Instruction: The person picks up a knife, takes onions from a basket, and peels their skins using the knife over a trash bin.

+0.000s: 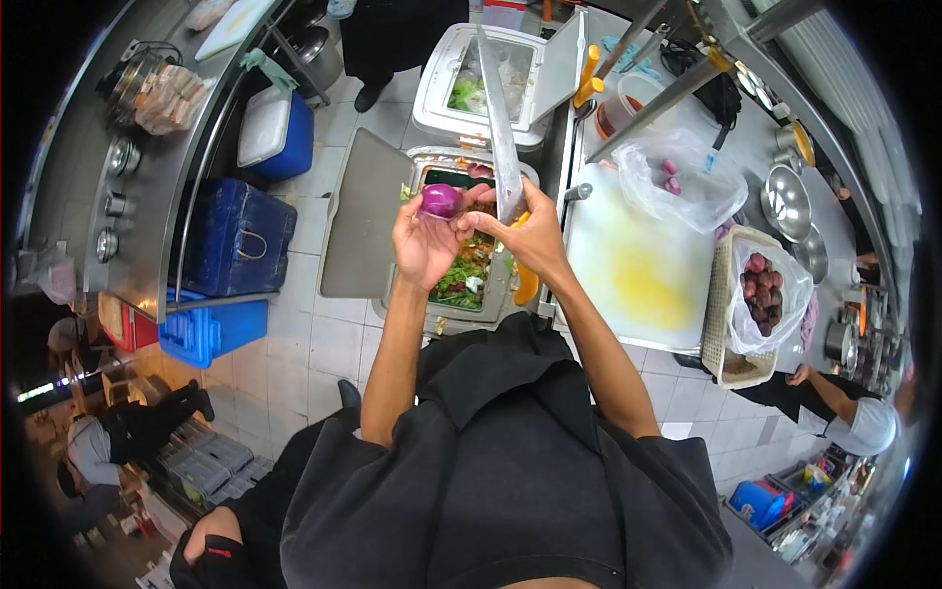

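A peeled purple onion [441,201] rests in my left hand [427,240], whose palm faces up with the fingers curled round it. My right hand [525,231] grips a large knife [500,118] by its yellow handle, the broad blade pointing up and away from me. Both hands are close together over an open bin [471,304] that holds green leaves and food scraps. To the right lies a white cutting board [638,265] with a yellow stain. Beyond it, a clear plastic bag [687,177] has a few peeled onions in it.
A basket [724,334] with a bag of unpeeled red onions [760,293] stands right of the board. Another open container [432,103] is ahead. Blue coolers [240,236] sit under the left steel counter [162,177]. Several other people are around, one standing ahead [392,39].
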The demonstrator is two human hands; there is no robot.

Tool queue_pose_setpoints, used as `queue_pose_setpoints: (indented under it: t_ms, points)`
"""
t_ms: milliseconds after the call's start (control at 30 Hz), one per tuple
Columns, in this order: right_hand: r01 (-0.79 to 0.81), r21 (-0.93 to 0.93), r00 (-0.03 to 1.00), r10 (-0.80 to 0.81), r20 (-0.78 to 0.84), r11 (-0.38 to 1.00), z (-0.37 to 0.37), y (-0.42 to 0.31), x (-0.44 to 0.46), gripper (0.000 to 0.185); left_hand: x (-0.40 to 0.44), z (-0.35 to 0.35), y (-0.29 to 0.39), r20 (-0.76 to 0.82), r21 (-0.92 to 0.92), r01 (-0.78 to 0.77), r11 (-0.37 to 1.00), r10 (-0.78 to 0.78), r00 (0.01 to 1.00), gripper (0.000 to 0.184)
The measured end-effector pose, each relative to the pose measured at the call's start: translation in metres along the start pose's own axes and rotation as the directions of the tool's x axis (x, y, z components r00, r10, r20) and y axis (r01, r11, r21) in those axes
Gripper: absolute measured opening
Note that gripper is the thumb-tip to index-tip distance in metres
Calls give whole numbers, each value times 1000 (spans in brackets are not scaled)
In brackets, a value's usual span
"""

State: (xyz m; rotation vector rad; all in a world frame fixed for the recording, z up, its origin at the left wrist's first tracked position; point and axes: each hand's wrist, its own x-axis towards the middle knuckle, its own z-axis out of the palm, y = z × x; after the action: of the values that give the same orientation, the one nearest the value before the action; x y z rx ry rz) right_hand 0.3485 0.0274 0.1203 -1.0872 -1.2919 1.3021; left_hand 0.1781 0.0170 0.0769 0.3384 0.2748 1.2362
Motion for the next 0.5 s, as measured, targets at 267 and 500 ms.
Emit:
queue_pose_setpoints:
  t_ms: [267, 500]
  points:
    - [-93, -383, 995, 74, -65, 919, -4, -18, -12, 48, -7, -1, -5, 45, -126, -19, 992, 25, 999, 54]
    - [-243, -108, 967, 232, -103, 964, -7, -7, -25, 32, -12, 35, -15, -110, 98, -101, 990, 112, 988, 46]
